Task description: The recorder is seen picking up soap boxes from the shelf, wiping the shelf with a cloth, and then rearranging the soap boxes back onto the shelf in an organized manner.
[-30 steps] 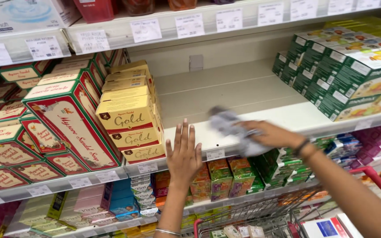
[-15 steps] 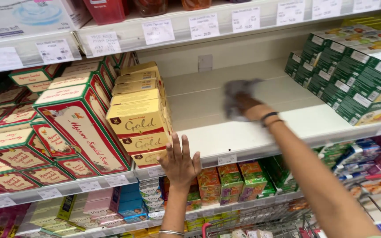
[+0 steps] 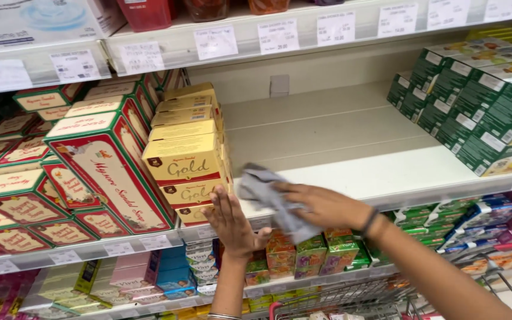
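My right hand (image 3: 321, 204) grips a crumpled grey cloth (image 3: 265, 192) and presses it on the front part of a white shelf (image 3: 357, 160), just right of a stack of yellow boxes (image 3: 186, 160). My left hand (image 3: 232, 222) is flat and open, fingers spread, resting against the shelf's front edge below the yellow boxes. A dark band sits on my right wrist, a thin bangle on my left.
Red-and-green boxes (image 3: 102, 172) fill the shelf's left side, green boxes (image 3: 481, 112) the right. Price tags line the upper shelf (image 3: 280, 32). Small colourful packets (image 3: 309, 252) sit on the shelf below. A red-handled cart (image 3: 505, 261) stands low right.
My right hand pushed the cloth to the back of the shelf, then drew it forward and left to the front edge. My left hand rose slightly, staying at the shelf edge.
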